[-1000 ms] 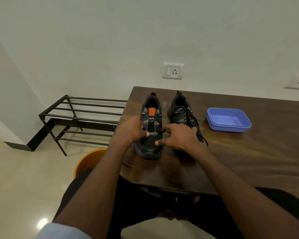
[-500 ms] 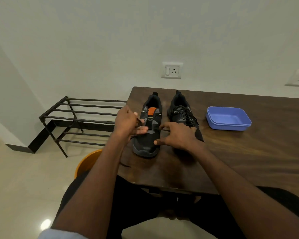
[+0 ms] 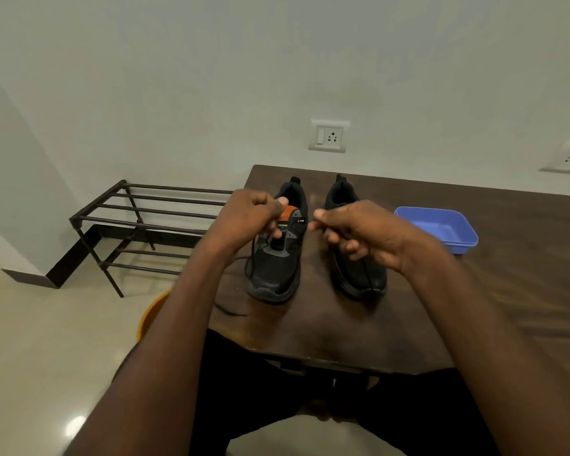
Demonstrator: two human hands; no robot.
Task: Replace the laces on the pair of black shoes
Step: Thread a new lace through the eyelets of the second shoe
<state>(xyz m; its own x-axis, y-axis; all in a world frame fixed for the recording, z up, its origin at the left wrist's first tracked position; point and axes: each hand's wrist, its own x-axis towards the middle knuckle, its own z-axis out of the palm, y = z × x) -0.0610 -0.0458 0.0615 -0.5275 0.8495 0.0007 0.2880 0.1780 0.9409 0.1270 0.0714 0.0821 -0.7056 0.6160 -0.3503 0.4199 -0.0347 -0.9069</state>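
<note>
One unreadable small logo (image 3: 300,220) beside left shoe's (image 3: 277,258) orange tongue (image 3: 288,213).

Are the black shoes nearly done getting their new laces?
Not nearly. The left shoe shows its orange tongue with a black lace hanging loose down its side. The left hand pinches that lace; the right hand is curled above the right shoe. Whether either shoe is finished cannot be told.

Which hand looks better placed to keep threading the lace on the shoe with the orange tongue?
Probably the left hand: it hangs over the left shoe, apparently pinching the lace. The right hand hangs over the other shoe.
</note>
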